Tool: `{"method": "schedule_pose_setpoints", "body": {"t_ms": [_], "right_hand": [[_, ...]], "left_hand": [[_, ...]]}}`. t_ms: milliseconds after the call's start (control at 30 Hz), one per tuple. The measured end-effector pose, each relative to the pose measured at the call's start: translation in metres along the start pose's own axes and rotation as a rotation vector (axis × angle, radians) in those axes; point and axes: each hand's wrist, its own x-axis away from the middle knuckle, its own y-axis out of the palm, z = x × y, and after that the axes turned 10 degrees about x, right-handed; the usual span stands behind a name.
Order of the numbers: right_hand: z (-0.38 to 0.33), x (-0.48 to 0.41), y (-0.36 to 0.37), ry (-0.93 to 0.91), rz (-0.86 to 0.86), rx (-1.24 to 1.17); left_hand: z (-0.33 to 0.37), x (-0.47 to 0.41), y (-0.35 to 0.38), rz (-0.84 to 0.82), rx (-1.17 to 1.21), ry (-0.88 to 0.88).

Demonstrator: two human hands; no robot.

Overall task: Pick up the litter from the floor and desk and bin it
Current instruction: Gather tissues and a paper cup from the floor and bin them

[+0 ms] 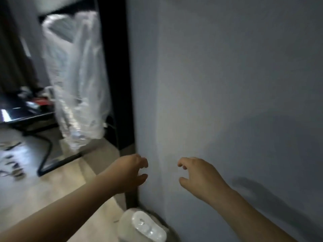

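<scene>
The bin [139,226] stands at bottom centre, against the wall [227,84]. Above it, the left hand [130,172] and right hand [197,173] hover, each grip loosely curled and empty. Judged step: seeking litter. Next move: turn toward the blurred litter [12,165] on the floor [61,189] at left, then the table [26,116] beyond.

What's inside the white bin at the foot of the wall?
The white round plastic bin shows shiny clear plastic litter on top, but blur hides what it is. Anything beneath is covered.
</scene>
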Motion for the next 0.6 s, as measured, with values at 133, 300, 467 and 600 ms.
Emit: {"method": "schedule_pose_setpoints", "body": {"t_ms": [133,300,467,600], "right_hand": [[-0.132,-0.062,0.013,-0.238,-0.035,-0.033],[-0.301,-0.12,0.04,-0.425,-0.091,-0.086],[-0.434,-0.159,0.072,-0.556,-0.145,-0.084],[-0.502,-0.193,0.095,-0.651,-0.187,-0.056]], "left_hand": [[-0.111,0.091,-0.054,0.065,-0.046,-0.225],[-0.233,0.204,-0.093,0.118,-0.014,-0.458],[-0.335,0.292,-0.108,0.139,0.052,-0.682],[-0.393,0.321,-0.109,0.167,0.088,-0.765]]}}
